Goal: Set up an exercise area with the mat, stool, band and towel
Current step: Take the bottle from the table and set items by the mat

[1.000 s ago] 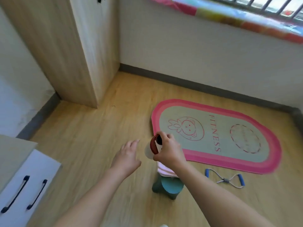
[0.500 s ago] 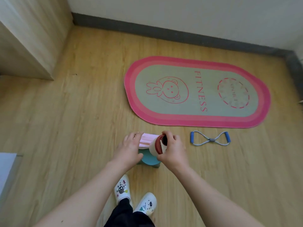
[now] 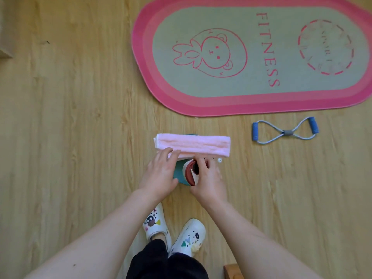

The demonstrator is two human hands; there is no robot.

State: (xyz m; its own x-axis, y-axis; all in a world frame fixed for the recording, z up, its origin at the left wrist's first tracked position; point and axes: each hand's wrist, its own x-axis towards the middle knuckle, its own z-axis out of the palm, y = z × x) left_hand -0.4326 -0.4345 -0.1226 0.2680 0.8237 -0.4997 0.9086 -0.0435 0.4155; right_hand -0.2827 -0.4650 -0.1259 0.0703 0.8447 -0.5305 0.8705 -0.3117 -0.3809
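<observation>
The folded pink towel lies across the teal stool at the centre of the frame. The left hand rests with straight fingers on the towel's near left edge, and the right hand is curled around a red-lidded bottle over the stool. The mat lies flat on the wooden floor at upper right, with the band near its lower edge, not touching it.

The person has bare forearms, black trousers and white perforated clogs dotted with colourful cartoon charms.
</observation>
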